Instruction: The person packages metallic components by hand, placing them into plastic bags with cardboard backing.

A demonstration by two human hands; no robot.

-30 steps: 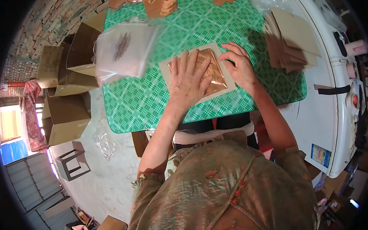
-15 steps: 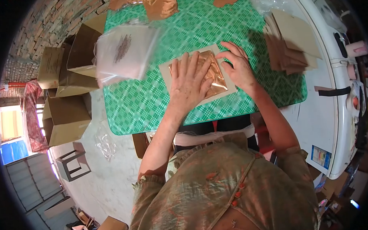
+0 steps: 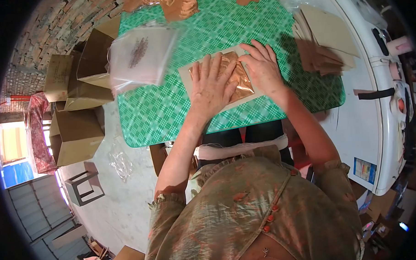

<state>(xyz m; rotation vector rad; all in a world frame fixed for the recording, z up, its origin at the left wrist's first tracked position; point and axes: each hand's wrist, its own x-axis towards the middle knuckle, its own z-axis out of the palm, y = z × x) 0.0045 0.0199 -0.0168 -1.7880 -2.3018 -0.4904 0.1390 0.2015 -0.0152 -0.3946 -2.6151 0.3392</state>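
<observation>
A shiny copper-brown packet lies on a beige card near the front edge of the green checked tabletop. My left hand rests flat across the packet's left part with its fingers spread. At the upper right corner of the packet, my right hand has thumb and index finger pinched together, its other fingers raised. Whatever is between those fingertips is too small to make out. Part of the packet and card is hidden under my hands.
Clear plastic bags lie in a pile at the table's left. Beige cards are stacked at the right. Brown pieces lie at the far edge. Open cardboard boxes stand left of the table, above a grey stool frame.
My right thumb and index finger have closed together at the packet's corner. My left hand remains flat on the packet. The view has shifted slightly.
</observation>
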